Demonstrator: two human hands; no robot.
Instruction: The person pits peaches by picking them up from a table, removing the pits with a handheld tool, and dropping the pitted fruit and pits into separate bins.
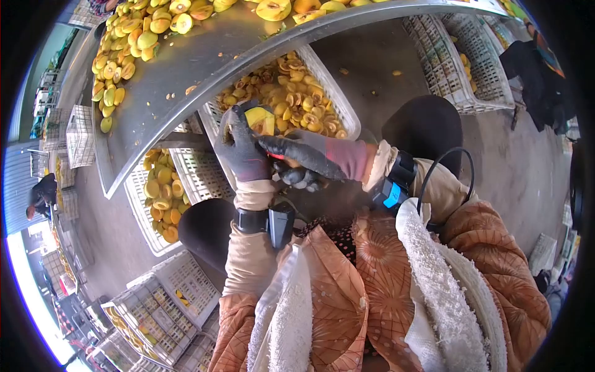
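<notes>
My left hand (237, 144), in a dark grey glove, is closed around a yellow peach piece (260, 121) with a flat cut face. Close beside it, my gloved right hand (313, 155) has its fingers curled round a small tool with a red handle (275, 156); its working end is hidden. Both hands are above the near side of a white plastic crate (343, 105) filled with cut peach pieces (304, 93). Behind the crate, yellow peach halves (127, 46) are heaped on a metal table (186, 59).
The table's raised metal edge (248, 61) curves just beyond my hands. Left of my knees stands a crate of peach halves (164, 192). White crates are at lower left (162, 304) and upper right (455, 68). Other people (44, 193) are farther off.
</notes>
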